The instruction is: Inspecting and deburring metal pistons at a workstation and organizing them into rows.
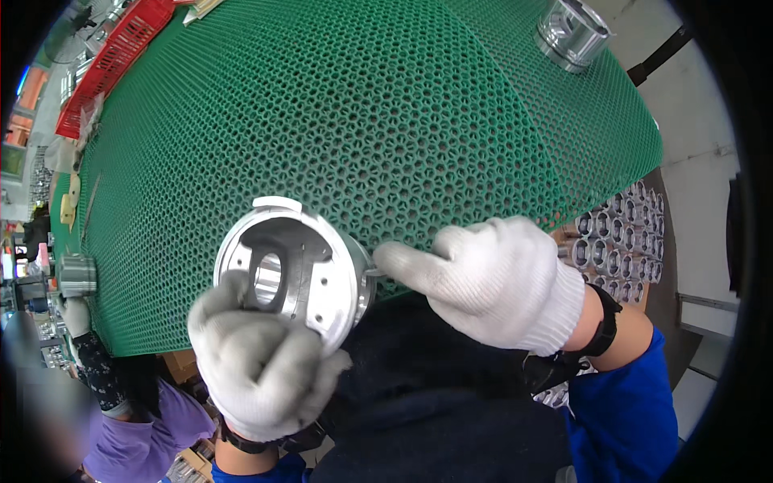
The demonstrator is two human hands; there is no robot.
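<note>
Piston (294, 274), silver metal, hollow underside facing up, held just above the near edge of the green honeycomb mat (362, 105) on the desk. Left hand (262, 362), white glove, clenched around its lower rim. Right hand (491, 278), also gloved, grasps a small tool, fingertips at the piston's right side. Second piston (572, 30) stands at the far right of the mat; a co-worker's gloved hand (76, 315) sits under another (76, 275) at the left edge.
</note>
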